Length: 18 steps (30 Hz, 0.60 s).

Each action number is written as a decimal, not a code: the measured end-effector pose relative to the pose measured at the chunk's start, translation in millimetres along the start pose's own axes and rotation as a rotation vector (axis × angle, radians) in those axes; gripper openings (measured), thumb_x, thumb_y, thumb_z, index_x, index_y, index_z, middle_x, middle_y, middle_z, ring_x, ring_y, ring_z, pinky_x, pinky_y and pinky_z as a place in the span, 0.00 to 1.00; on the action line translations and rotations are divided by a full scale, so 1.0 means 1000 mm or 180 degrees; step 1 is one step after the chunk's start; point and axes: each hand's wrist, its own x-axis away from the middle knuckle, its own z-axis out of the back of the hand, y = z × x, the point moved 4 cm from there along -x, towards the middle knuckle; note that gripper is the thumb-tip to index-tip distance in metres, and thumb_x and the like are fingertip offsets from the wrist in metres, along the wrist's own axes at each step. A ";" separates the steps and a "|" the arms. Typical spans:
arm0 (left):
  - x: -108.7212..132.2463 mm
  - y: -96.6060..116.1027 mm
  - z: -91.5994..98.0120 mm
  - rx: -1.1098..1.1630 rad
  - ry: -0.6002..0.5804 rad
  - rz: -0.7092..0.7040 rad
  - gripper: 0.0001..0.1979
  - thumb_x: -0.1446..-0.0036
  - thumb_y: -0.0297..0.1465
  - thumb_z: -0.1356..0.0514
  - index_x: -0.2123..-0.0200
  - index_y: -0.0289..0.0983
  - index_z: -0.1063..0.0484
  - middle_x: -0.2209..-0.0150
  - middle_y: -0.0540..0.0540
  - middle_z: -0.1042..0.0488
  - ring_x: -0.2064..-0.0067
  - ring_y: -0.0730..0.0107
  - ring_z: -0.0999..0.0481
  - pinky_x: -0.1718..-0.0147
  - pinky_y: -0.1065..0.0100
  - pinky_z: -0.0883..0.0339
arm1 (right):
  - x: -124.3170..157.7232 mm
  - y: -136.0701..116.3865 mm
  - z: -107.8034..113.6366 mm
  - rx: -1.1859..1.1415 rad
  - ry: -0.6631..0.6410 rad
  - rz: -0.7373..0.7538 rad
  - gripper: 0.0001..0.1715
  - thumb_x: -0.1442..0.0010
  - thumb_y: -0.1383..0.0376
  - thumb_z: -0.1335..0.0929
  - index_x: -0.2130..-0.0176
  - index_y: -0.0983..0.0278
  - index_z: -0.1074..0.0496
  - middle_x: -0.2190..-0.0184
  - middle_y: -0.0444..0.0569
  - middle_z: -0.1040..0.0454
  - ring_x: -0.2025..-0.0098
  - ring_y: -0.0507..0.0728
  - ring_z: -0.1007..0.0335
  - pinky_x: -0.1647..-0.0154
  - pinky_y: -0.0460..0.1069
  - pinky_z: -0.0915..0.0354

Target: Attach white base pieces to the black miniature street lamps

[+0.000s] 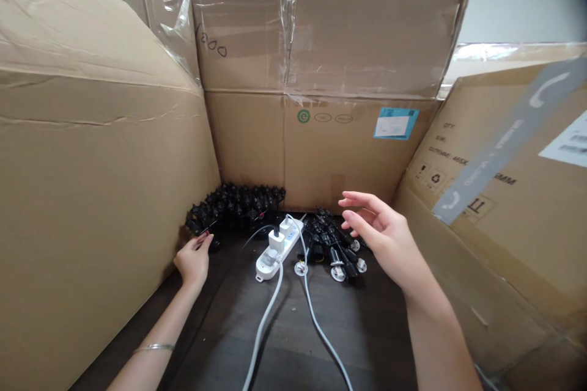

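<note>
My left hand (194, 258) rests on the dark table, fingertips pinched on the near end of a row of black spiky parts (236, 203) that curves along the foot of the left box. My right hand (383, 233) hovers open, fingers spread, just right of a heap of black lamp-socket parts with white ends (334, 245). Between the hands lies a white power strip (278, 247) with white plugs in it and two white cables (268, 317) running toward me.
Large cardboard boxes wall in the space: one on the left (87, 183), one at the back (321, 134) with open flaps, one on the right (504, 208). The dark wooden table (293, 348) lies between them. A bracelet is on my left wrist.
</note>
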 end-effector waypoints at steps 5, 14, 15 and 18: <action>0.003 0.014 0.013 -0.0168 -0.0133 0.0038 0.12 0.56 0.35 0.39 0.69 0.34 0.24 0.63 0.40 0.21 0.58 0.55 0.22 0.53 0.59 0.33 | -0.004 0.004 0.015 0.0142 0.0161 -0.0047 0.18 0.45 0.56 0.32 0.57 0.63 0.29 0.61 0.50 0.26 0.68 0.53 0.30 0.69 0.48 0.34; 0.032 0.066 0.065 -0.0502 -0.0173 -0.0238 0.13 0.56 0.37 0.40 0.68 0.38 0.24 0.66 0.45 0.21 0.59 0.56 0.23 0.52 0.56 0.33 | -0.030 0.074 0.049 0.1766 0.0356 -0.0584 0.14 0.43 0.58 0.36 0.62 0.62 0.28 0.67 0.49 0.24 0.67 0.57 0.29 0.63 0.53 0.35; 0.038 0.079 0.067 -0.0495 -0.0143 -0.0337 0.14 0.55 0.39 0.40 0.66 0.38 0.24 0.65 0.46 0.21 0.59 0.56 0.23 0.52 0.56 0.34 | -0.033 0.087 0.050 0.1851 0.0330 -0.0662 0.12 0.44 0.59 0.35 0.64 0.62 0.27 0.67 0.50 0.24 0.66 0.58 0.29 0.63 0.54 0.36; 0.058 0.126 0.053 -0.0317 -0.0196 -0.0940 0.14 0.51 0.40 0.41 0.63 0.41 0.24 0.63 0.48 0.22 0.61 0.60 0.22 0.54 0.60 0.32 | -0.037 0.126 0.047 0.2090 0.0285 -0.0920 0.09 0.44 0.64 0.36 0.64 0.63 0.27 0.64 0.54 0.25 0.59 0.62 0.30 0.57 0.57 0.38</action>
